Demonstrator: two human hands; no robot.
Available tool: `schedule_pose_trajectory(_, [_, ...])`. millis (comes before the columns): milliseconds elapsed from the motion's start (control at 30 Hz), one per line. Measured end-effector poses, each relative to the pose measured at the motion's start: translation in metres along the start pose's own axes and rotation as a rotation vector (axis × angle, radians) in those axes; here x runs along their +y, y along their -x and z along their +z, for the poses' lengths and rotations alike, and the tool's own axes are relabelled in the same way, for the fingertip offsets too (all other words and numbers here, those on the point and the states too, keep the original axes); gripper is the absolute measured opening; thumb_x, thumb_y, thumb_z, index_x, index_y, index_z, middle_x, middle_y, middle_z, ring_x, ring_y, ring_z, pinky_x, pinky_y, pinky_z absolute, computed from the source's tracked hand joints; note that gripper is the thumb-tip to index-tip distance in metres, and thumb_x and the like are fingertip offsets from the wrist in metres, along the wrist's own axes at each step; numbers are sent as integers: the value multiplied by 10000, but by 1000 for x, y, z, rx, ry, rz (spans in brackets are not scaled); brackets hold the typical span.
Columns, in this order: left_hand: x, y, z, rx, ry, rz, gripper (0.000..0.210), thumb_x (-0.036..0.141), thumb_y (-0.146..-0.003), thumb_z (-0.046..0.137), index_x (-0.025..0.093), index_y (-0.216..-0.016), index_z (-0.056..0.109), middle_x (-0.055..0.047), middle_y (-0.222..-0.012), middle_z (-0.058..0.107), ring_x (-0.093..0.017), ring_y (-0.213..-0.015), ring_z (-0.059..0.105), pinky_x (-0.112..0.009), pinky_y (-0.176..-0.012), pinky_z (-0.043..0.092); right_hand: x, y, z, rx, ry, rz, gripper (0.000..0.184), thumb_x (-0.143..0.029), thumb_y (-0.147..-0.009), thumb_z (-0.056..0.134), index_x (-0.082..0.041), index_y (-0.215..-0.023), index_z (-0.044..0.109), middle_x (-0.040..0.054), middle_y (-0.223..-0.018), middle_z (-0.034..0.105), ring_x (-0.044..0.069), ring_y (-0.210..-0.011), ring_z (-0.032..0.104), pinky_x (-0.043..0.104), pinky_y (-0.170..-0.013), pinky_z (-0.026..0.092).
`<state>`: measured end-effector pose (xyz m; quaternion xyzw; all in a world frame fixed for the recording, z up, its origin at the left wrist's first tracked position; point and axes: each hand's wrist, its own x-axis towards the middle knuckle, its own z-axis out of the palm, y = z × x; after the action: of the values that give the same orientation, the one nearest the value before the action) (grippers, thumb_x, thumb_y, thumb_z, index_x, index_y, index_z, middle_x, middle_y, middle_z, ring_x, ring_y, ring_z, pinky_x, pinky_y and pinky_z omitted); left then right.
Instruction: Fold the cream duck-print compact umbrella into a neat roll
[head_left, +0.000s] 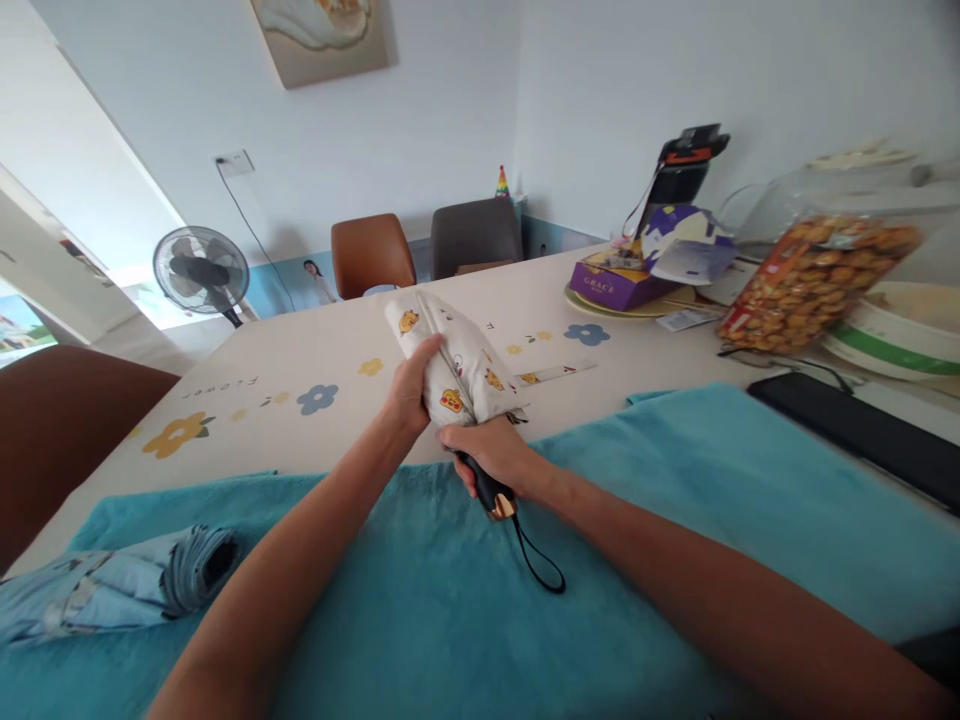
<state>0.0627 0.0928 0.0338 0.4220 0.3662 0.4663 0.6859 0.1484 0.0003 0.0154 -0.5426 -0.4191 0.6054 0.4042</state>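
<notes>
A folding umbrella [457, 362] with white canopy cloth and small yellow-orange cartoon prints is held above the table's near part, tilted with its top away from me. My left hand [414, 385] is closed around the left side of the gathered cloth. Lower down, my right hand [491, 452] grips it where the canopy meets the black handle [484, 487]. A black wrist loop hangs from the handle's copper-coloured end. The cloth's closing strap [555, 374] sticks out to the right. A rolled light-blue umbrella [120, 583] lies to the left of my left forearm.
A teal cloth [420, 600] covers the near side of the flower-printed table [247, 375]. At right are a purple box [619, 285], a black bottle [679, 180], a bag of nuts [825, 275] and a black case [855, 435]. Chairs [373, 252] and a fan [201, 268] stand beyond.
</notes>
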Motion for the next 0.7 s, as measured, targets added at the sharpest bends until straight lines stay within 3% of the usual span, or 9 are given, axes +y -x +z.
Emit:
schedule_pose_trajectory(167, [10,1,-4,-18,132,-13,500,425,-777,555,145,-1192,575,-103,-989,699,-265,-954,653,-408,-906,513,5,-2,-1,-139,-69,-27,205,-323,-796,572,-153,-681,556,-12,-400,529,121,-307,495,210,-299,420])
schedule_pose_trajectory(367, [5,0,-8,0,298,-18,487,403,-711,613,149,-1126,609,-81,-936,705,-272,-940,656,-400,-913,507,7,-6,1,-184,-364,-100,260,-279,-718,696,-151,-917,589,37,-792,648,186,-644,669,305,-439,578])
schedule_pose_trajectory(433, [4,-1,-9,-29,331,-41,485,425,-697,634,155,-1099,627,-83,-933,706,-279,-942,655,-400,-910,509,6,-5,1,-261,-374,-49,244,-297,-752,661,-149,-932,589,28,-718,641,172,-574,649,268,-390,535])
schedule_pose_trajectory(533, [3,-4,-11,-36,326,-99,498,457,-689,646,141,-1074,640,-102,-925,705,-281,-933,655,-401,-901,511,4,-4,0,-351,-361,51,189,-318,-817,573,-143,-884,589,-26,-489,546,110,-360,513,192,-307,398])
schedule_pose_trajectory(700, [10,-26,-33,182,193,-29,342,357,-666,654,149,-937,646,-75,-827,693,-233,-845,656,-345,-818,532,4,-4,0,-352,-337,205,144,-268,-842,534,-164,-742,527,-59,-385,457,93,-295,434,176,-295,339])
